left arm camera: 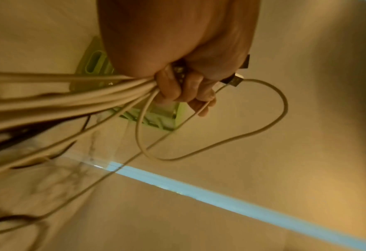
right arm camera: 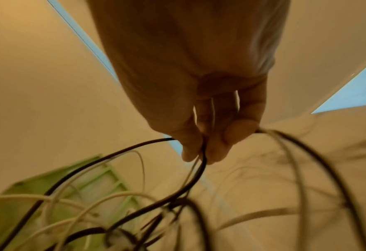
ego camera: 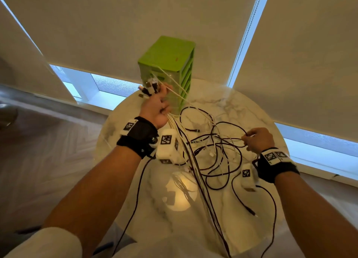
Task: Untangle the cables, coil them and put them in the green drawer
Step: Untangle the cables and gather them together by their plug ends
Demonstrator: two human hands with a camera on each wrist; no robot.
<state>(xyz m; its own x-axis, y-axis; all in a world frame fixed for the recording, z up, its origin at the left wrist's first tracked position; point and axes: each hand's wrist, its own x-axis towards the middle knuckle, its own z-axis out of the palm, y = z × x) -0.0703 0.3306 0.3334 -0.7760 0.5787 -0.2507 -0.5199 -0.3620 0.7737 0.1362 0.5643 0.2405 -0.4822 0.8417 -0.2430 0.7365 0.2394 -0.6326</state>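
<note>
Untangling step, nothing coiled yet. Left hand (ego camera: 157, 107) clenches plug ends w/ white cables (left arm camera: 74, 95); right hand (ego camera: 258, 139) pinches prob. dark cable (right arm camera: 147, 202) beside it. Next: tease one strand free.

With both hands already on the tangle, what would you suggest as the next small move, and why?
Probably draw the right hand outward with its pinched dark cable, away from the left hand. The left hand grips the plug ends and white cables raised before the green drawer unit, while loops remain crossed on the table between them.
</note>
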